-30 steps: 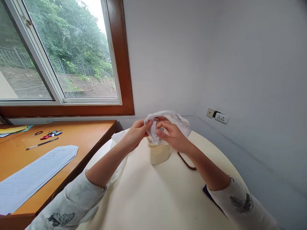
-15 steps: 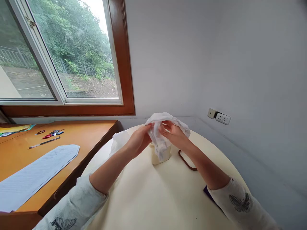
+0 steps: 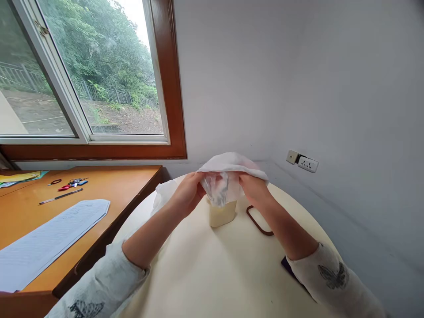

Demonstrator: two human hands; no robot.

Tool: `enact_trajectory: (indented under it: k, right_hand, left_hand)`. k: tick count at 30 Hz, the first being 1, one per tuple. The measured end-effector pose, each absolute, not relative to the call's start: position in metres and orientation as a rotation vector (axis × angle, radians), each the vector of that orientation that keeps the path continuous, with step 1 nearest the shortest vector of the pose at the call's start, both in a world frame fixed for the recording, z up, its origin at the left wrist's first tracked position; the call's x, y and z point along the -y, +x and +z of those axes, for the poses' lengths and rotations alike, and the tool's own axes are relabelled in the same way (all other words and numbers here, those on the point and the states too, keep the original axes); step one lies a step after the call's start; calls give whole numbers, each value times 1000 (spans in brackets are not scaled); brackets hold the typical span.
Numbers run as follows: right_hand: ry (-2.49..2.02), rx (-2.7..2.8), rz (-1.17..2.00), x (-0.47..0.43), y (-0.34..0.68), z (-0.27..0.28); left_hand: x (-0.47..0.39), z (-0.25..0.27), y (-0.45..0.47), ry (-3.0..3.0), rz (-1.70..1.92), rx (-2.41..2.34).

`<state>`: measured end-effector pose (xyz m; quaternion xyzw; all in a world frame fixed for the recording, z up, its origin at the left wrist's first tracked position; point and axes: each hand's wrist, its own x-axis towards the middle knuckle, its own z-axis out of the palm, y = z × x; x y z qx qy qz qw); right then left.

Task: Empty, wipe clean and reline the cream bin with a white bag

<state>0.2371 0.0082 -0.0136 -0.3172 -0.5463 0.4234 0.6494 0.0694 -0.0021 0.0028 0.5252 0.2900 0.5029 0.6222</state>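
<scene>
A thin white plastic bag [image 3: 228, 162] is stretched between my two hands, its rim spread and its crumpled middle sagging. My left hand [image 3: 191, 192] grips the bag's left edge, with the fingertips partly covered. On the other side my right hand [image 3: 254, 189] is closed on the right edge, its fingers inside or behind the film. Just below the bag stands a cream-coloured bin-like container [image 3: 221, 215] on the round table [image 3: 212, 274]; the bag hides its top. To its right lies a brown rounded rectangular ring [image 3: 260, 221].
Another piece of white plastic [image 3: 164, 194] lies at the table's left. A dark flat object [image 3: 293, 271] is partly under my right sleeve. The wooden desk [image 3: 132, 181] holds papers [image 3: 62, 238], a pen [image 3: 61, 196] and keys [image 3: 74, 183]. A socket [image 3: 308, 164] is on the wall.
My hands have moved apart, mainly the right one to the right. The bag's rim is spread wider, and its hanging part has lifted off the container's front.
</scene>
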Motion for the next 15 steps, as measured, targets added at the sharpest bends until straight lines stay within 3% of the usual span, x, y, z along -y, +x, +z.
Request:
enact_trajectory:
  k: [8,15]
  right_hand:
    - [-497,858,1155,-32,269,7]
    - [-483,724,1120,-47,298,14]
  left_hand:
    - [-25,31,44,1115,1240,-701]
    - [-53,42,27,1164,1311,-766]
